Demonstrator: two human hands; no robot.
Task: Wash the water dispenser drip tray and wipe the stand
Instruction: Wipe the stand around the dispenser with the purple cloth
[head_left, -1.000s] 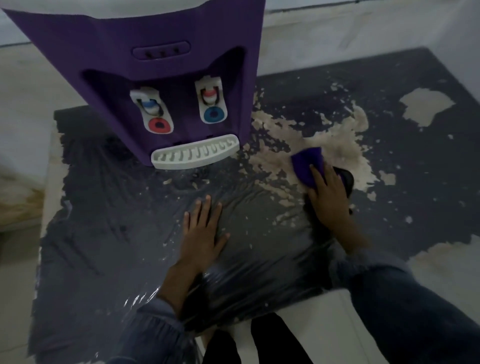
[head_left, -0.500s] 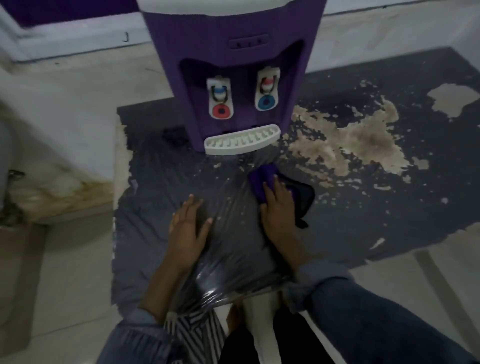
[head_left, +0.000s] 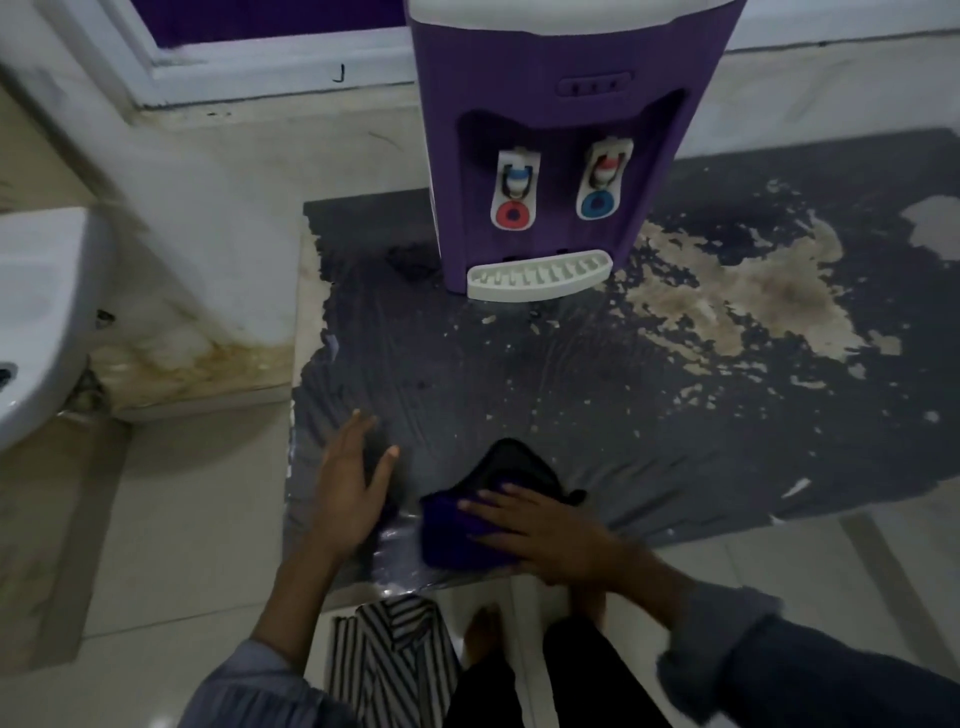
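right hand (head_left: 550, 535) presses flat, fingers spread, on a purple cloth (head_left: 457, 535) to wipe the stand (head_left: 519, 395); left hand (head_left: 348, 483), fingers spread, braces beside it.

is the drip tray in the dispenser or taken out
In place: the white drip tray sits level at the foot of the purple dispenser, its back edge tucked against the body.

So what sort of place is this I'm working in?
Probably a home washroom or utility corner: a white basin at the left, a pale tiled floor with a stained ledge, and the dispenser on a stand whose dark cover is peeling.
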